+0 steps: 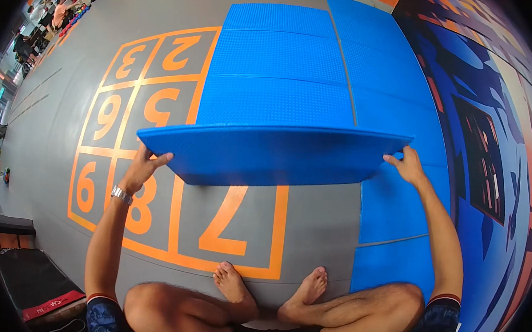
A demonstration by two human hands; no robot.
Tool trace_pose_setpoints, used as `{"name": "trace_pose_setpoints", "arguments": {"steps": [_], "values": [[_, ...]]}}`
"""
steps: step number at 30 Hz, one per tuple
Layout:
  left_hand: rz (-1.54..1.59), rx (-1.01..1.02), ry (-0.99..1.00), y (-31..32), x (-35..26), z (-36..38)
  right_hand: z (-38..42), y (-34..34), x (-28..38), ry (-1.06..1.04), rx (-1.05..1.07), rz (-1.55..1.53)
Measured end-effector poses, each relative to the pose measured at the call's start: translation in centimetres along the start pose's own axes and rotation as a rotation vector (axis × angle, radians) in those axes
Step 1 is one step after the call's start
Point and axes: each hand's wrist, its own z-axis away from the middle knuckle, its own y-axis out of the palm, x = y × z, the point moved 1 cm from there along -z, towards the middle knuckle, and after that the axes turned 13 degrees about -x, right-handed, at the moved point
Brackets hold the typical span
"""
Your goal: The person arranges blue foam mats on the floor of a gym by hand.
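A blue folding mat (273, 157) has its near panel raised off the floor, tilted up in front of my feet. My left hand (145, 168) grips the panel's left end, thumb on the near face and fingers behind it. At the right end, my right hand (406, 166) holds the panel's upper corner with thumb and fingers. Beyond the raised panel, the mat's other textured panels (280, 56) lie flat on the floor. A second row of blue mats (391, 94) lies along the right side.
Orange number squares (160, 97) are marked on the grey floor (53, 120). A painted wall (489, 151) runs along the right. A black padded item (30, 276) lies at lower left, near a dark bench (6, 223). People (61, 13) are at the far left.
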Motion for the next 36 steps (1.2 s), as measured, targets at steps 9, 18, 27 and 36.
{"name": "trace_pose_setpoints", "arguments": {"steps": [9,18,27,36], "values": [[-0.087,-0.221,0.089,1.6,-2.9,-6.1,-1.7,2.8,0.2,0.205,-0.09,-0.172],[-0.159,-0.414,0.264,2.8,2.1,-6.7,-1.9,3.9,-1.0,0.11,-0.099,-0.163],[-0.27,-0.363,0.212,3.0,2.8,-5.4,-1.1,4.8,-1.1,0.113,-0.024,-0.158],[-0.229,-0.331,0.202,2.9,4.6,-5.5,-0.2,5.3,-0.4,0.148,0.024,-0.242]]}}
